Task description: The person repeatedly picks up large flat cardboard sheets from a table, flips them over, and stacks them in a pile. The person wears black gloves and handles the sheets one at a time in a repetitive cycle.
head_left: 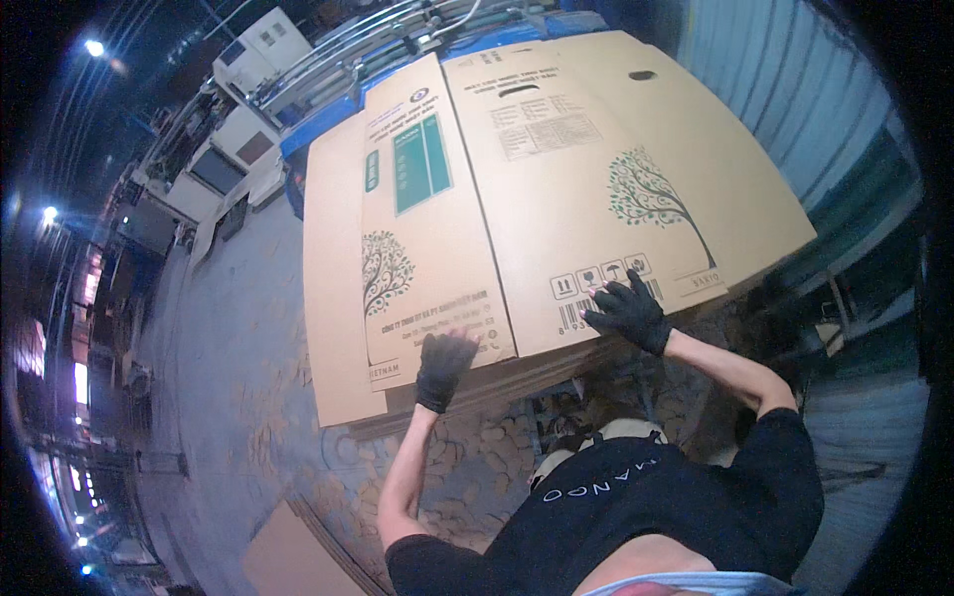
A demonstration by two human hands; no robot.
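In front of me lies a stack of flat, printed cardboard box blanks, brown with green and dark print of trees and handling symbols. My left hand, in a black glove with bare fingertips, rests on the near edge of the left panel with its fingers stretched forward. On the right, my gloved right hand lies spread over the printed symbols and barcode near the same edge. Neither hand grips anything visible. A dark slit separates the left panel from the wide one beside it, and lower layers show under the front edge.
Behind the stack stands a machine with a blue frame and metal rails. More flat cardboard leans low at the left. Scraps litter the floor below the stack. A corrugated wall runs along the right.
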